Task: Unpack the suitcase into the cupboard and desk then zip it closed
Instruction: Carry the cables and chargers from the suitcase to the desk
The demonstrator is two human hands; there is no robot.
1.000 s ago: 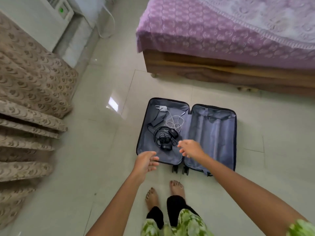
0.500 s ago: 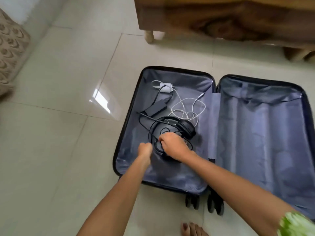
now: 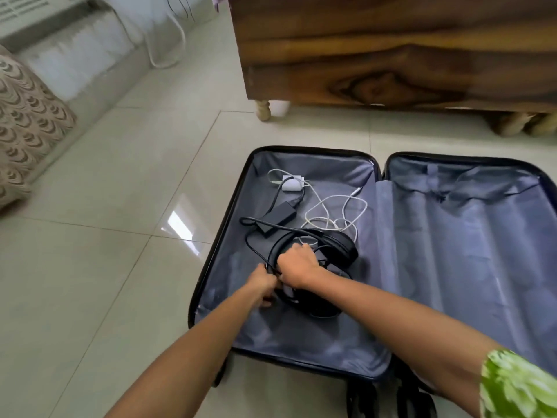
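Tiled floor beside a wooden bed (image 3: 391, 55), with the open suitcase (image 3: 452, 267) lying flat: left hand (image 3: 265, 285) and right hand (image 3: 298, 267) both grip the black headphones (image 3: 331, 251), presumably to lift them clear of tangled cables (image 3: 331, 212).

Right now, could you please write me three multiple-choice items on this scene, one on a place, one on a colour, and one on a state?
1. Where does the white charger lie?
A. On the floor tiles
B. In the suitcase's left half
C. In the suitcase's right half

2. What colour are the headphones?
A. Black
B. White
C. Red

3. How is the suitcase?
A. Zipped closed
B. Standing upright
C. Lying open flat

Answers: 1 B, it lies near that half's far end; 2 A, band and cups are black, under the right hand and left hand; 3 C, both lined halves face up.
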